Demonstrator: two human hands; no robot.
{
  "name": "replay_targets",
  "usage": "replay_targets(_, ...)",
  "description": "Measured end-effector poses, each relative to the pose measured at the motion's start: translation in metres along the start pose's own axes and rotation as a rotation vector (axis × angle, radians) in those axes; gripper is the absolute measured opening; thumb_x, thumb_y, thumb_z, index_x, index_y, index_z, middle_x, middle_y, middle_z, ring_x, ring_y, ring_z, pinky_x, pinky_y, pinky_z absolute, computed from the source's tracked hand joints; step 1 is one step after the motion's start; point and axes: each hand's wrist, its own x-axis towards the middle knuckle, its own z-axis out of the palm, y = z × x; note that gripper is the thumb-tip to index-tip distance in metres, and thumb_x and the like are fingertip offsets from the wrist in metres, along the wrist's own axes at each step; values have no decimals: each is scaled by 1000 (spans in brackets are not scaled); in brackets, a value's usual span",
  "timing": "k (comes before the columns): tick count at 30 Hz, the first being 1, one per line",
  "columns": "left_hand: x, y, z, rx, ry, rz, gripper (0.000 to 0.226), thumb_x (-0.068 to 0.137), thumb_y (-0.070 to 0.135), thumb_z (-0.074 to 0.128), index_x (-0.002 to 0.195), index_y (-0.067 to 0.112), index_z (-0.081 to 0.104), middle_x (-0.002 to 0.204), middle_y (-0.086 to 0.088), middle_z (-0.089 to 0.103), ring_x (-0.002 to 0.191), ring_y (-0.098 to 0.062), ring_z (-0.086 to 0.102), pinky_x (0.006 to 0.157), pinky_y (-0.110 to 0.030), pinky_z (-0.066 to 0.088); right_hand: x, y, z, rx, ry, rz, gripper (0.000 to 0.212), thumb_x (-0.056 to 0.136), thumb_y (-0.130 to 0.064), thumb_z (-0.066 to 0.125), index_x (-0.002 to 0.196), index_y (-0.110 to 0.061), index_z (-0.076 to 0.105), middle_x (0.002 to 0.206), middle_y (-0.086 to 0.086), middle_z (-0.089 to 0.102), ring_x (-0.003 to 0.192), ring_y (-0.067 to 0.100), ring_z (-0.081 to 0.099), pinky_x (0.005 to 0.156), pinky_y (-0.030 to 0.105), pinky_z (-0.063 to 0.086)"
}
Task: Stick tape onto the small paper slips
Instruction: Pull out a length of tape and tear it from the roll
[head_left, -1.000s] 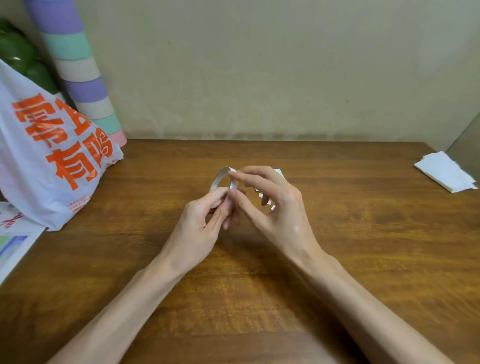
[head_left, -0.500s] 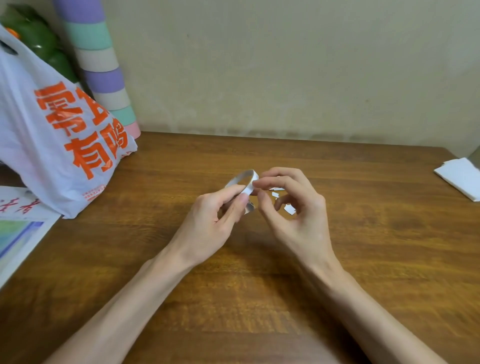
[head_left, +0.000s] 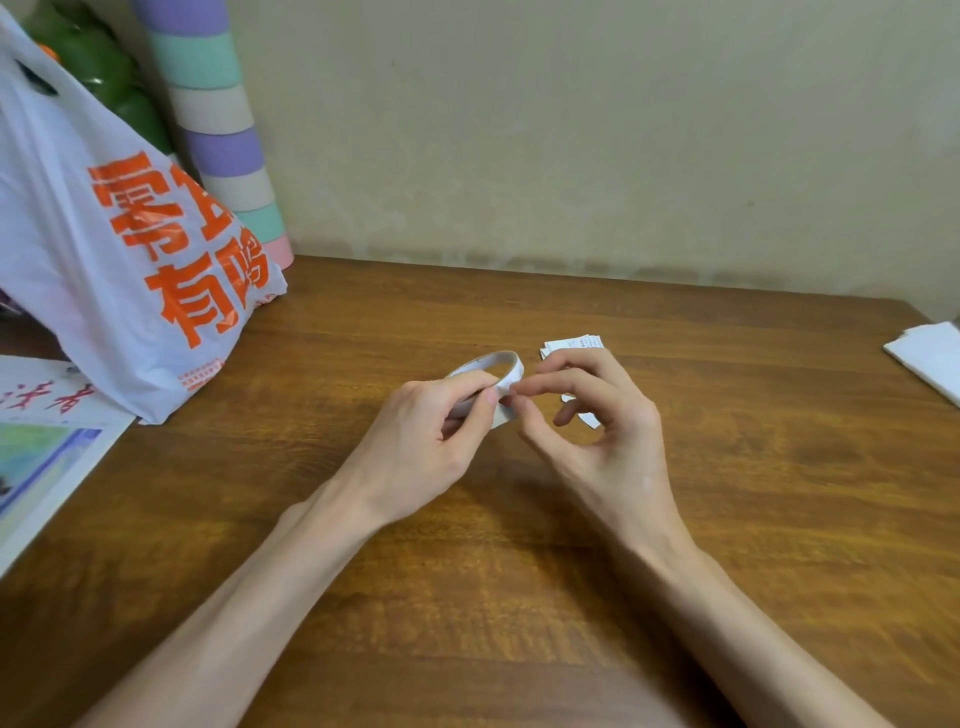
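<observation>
My left hand (head_left: 434, 439) grips a thin white tape roll (head_left: 506, 364) just above the wooden table (head_left: 727, 519), thumb on its rim. My right hand (head_left: 597, 441) has thumb and forefinger pinching at the roll's right edge, where the tape end lies; the other fingers are curled. A small pile of printed paper slips (head_left: 574, 344) lies on the table just behind my right hand. Another small white slip (head_left: 587, 418) shows between the right fingers, lying on the table.
A white plastic bag with orange print (head_left: 130, 270) stands at the left, a striped pastel tube (head_left: 218, 130) behind it. Printed sheets (head_left: 41, 441) lie at the left edge. Folded white paper (head_left: 930, 358) sits at the far right. A wall bounds the table's back.
The roll has tilted flatter, its opening now showing. My right fingers stay pinched at its edge. The view has shifted, uncovering the slip pile behind my right hand.
</observation>
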Motion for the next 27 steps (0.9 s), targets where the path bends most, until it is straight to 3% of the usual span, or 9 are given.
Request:
replay_targets(4, 0, 4, -2, 55, -23, 11, 21, 108, 17, 54, 107, 18, 74, 66, 33, 58, 60, -1, 57, 56, -8, 34, 2, -3, -1, 123, -34, 202, 13, 90, -8, 79, 91, -21, 81, 90, -9, 78, 88, 13, 72, 72, 20, 50)
replay_targets(7, 1, 5, -3, 46, -32, 7, 21, 108, 17, 53, 108, 17, 75, 67, 35, 58, 62, 1, 58, 57, -8, 36, 0, -5, 0, 151, 12, 223, 15, 91, -6, 78, 97, -20, 81, 100, -5, 77, 88, 13, 74, 73, 21, 53)
replay_targets(9, 0, 7, -4, 30, -26, 2, 21, 108, 17, 53, 107, 17, 74, 66, 33, 57, 61, 0, 57, 57, -8, 36, -3, -6, 4, 133, 28, 181, 18, 91, -7, 79, 106, -17, 79, 112, -1, 71, 86, 16, 74, 72, 24, 56)
replay_targets(12, 0, 6, -4, 42, -17, -9, 21, 108, 18, 53, 106, 18, 74, 65, 28, 57, 61, -4, 57, 56, -9, 35, -7, -4, 10, 97, 23, 138, 46, 91, -8, 80, 134, -17, 67, 122, 0, 63, 84, 17, 74, 71, 23, 56)
replay_targets(14, 0, 3, -4, 56, -21, -16, 21, 108, 19, 53, 103, 18, 74, 65, 25, 57, 60, -7, 56, 56, -11, 34, -7, -1, 11, 79, 23, 125, 57, 91, -7, 80, 143, -17, 61, 126, -1, 61, 87, 16, 74, 70, 20, 55)
replay_targets(20, 1, -1, -4, 81, -32, -21, 24, 108, 24, 52, 101, 18, 73, 63, 14, 56, 60, -13, 56, 55, -15, 34, -10, 0, 13, -82, 10, 25, 32, 90, -8, 79, 120, -17, 78, 119, -9, 69, 90, 11, 71, 70, 15, 51)
replay_targets(23, 1, -5, -4, 110, -49, -20, 27, 108, 31, 49, 104, 19, 73, 68, 4, 62, 63, -21, 57, 56, -33, 45, -10, 0, 12, -85, 29, 22, 17, 88, -15, 84, 105, -20, 82, 106, -10, 72, 89, 12, 70, 66, 23, 50)
replay_targets(27, -1, -6, -8, 167, -85, 19, 25, 107, 33, 50, 94, 25, 70, 63, 8, 56, 61, -18, 54, 57, -37, 46, -3, 2, 3, -40, -80, 91, 7, 90, -18, 83, 92, -24, 80, 93, -10, 72, 89, 17, 67, 67, 23, 47)
